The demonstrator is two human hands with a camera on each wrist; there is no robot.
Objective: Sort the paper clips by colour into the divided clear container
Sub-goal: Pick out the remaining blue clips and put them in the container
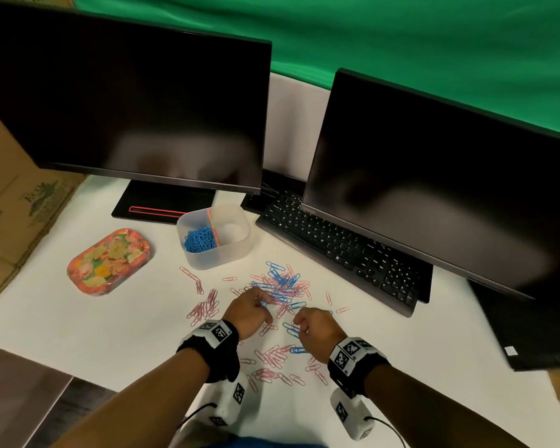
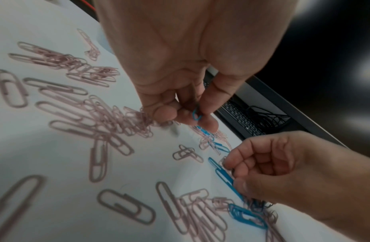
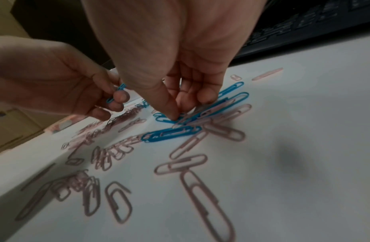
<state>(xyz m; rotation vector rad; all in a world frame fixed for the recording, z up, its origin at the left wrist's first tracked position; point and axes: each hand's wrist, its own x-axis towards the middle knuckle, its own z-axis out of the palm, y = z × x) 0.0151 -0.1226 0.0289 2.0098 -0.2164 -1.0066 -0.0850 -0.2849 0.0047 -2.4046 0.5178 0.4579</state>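
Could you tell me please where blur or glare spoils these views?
Head view: sharp, soft glare on both monitors, edges bent. Left wrist view: near pink clips blurred. Right wrist view: near pink clips blurred, the blue clips sharper, a dark shadow on the table.

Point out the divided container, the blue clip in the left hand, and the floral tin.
divided container (image 1: 240,250), head view, front right wall.
blue clip (image 2: 196,114), left wrist view, loop between fingertips.
floral tin (image 1: 109,261), head view, lid centre.

Head view looks down from above; wrist views, close, share the paper clips (image 2: 122,206).
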